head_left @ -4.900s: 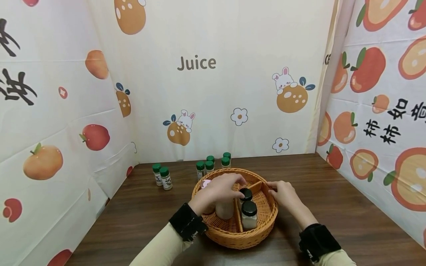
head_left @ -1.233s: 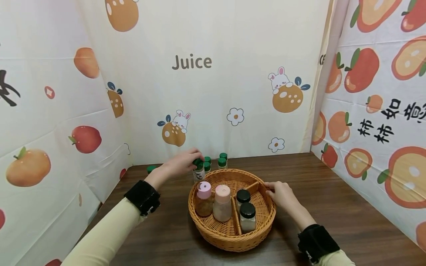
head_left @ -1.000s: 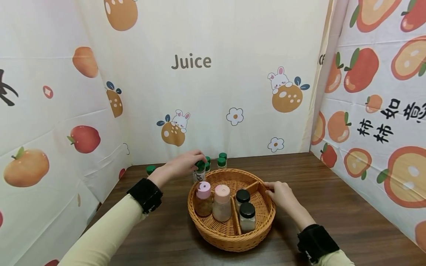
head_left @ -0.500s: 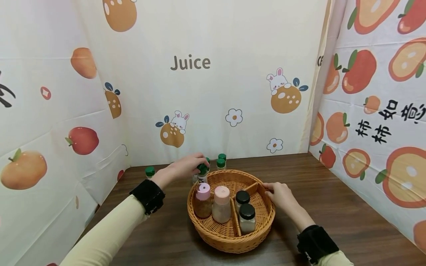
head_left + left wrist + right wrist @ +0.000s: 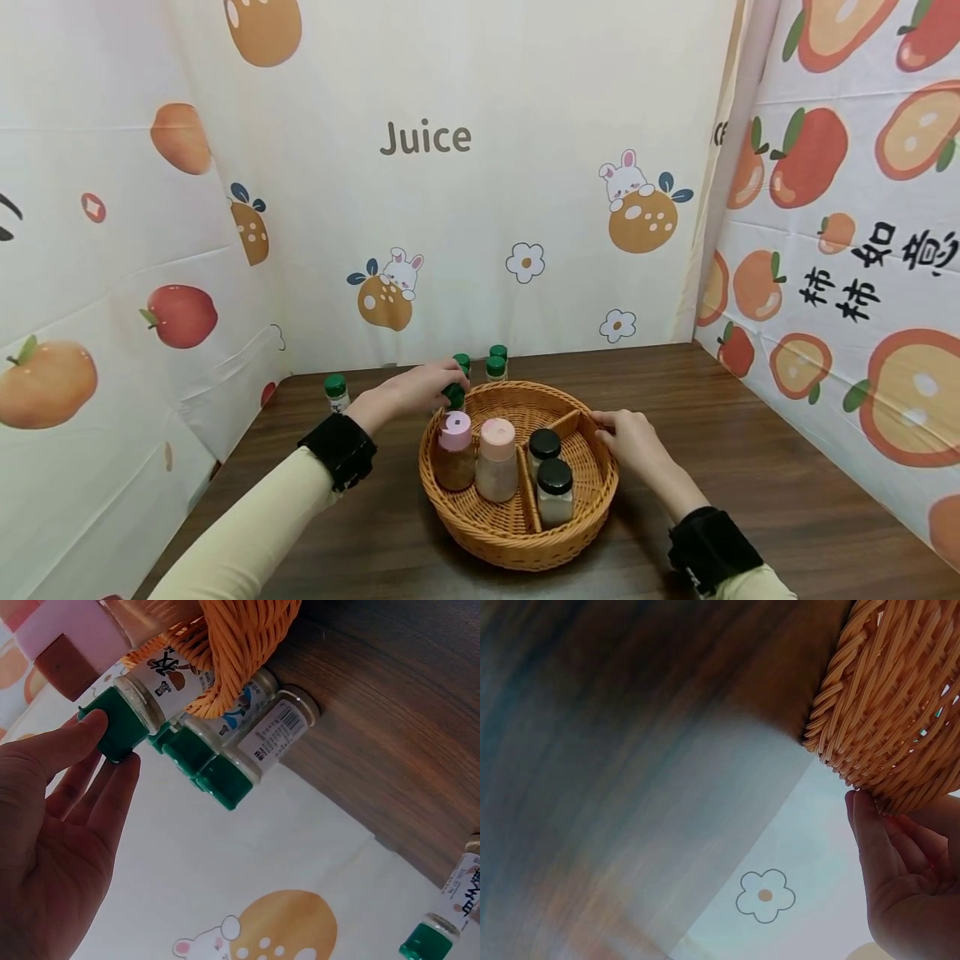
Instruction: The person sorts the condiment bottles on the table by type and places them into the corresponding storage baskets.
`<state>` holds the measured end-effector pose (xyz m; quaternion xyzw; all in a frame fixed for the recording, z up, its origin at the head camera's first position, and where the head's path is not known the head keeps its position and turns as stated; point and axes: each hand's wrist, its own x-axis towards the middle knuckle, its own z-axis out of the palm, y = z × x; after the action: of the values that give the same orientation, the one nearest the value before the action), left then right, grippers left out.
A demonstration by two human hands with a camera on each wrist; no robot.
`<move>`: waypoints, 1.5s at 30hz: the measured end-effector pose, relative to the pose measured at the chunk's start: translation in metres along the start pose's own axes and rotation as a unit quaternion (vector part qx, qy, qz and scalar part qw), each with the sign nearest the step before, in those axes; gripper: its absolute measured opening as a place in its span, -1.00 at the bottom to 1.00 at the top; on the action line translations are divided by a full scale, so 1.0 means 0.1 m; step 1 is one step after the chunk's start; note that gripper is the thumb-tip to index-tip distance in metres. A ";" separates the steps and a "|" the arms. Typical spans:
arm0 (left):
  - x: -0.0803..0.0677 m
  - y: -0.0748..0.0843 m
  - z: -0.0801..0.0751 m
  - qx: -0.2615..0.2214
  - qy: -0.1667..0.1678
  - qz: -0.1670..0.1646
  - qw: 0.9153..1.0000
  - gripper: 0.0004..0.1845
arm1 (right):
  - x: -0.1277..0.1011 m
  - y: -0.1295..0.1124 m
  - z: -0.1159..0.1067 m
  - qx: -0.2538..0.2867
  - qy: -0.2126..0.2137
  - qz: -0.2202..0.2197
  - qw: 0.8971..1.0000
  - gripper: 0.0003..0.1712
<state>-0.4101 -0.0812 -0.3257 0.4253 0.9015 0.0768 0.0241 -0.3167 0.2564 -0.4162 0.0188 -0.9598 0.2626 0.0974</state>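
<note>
Since half a second ago, the left hand (image 5: 408, 392) has carried the green-capped bottle (image 5: 154, 697) a little nearer, to the far left rim of the wicker basket (image 5: 480, 533); its cap shows just at the fingertips in the head view.

Nearest in the basket stand two black-lidded jars (image 5: 555, 492) in the middle compartment and two pink-lidded jars (image 5: 487, 458) in the left compartment, all upright. The right hand (image 5: 630, 437) rests on the right rim of the basket, with curled fingers gripping the woven edge; in the right wrist view the fingertips touch the weave from outside.

Farther away, the left arm reaches forward from the left side, with the sleeve and black wrist band over the wooden surface (image 5: 750, 433). The left hand pinches the green cap of the bottle between thumb and fingers, and the bottle hangs against the basket rim. Just behind the basket three more green-capped bottles (image 5: 247, 750) stand close together, and one alone (image 5: 336, 392) stands well apart at the far left, near the curtain.
</note>
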 end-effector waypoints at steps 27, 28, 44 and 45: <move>-0.62 -0.70 -0.32 -0.011 0.072 -0.105 0.992 -0.74 | -0.01 -0.02 -0.01 -0.003 -0.003 -0.003 1.000 -0.61; -0.67 -0.75 -0.35 -0.016 0.076 -0.120 0.990 -0.74 | -0.02 -0.02 -0.02 -0.003 -0.003 -0.003 1.000 -0.61; -1.03 -1.36 -0.36 -0.025 0.094 -0.203 0.974 -0.78 | -0.01 -0.01 0.01 -0.003 0.004 -0.013 1.000 -0.61; -1.04 -1.38 -0.35 -0.026 0.096 -0.205 0.974 -0.78 | -0.01 -0.01 0.01 -0.003 0.004 -0.013 1.000 -0.61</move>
<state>-0.4534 -0.2519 -0.3155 0.2218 0.9652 0.1338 -0.0360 -0.3162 0.2551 -0.4162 0.0302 -0.9600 0.2580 0.1044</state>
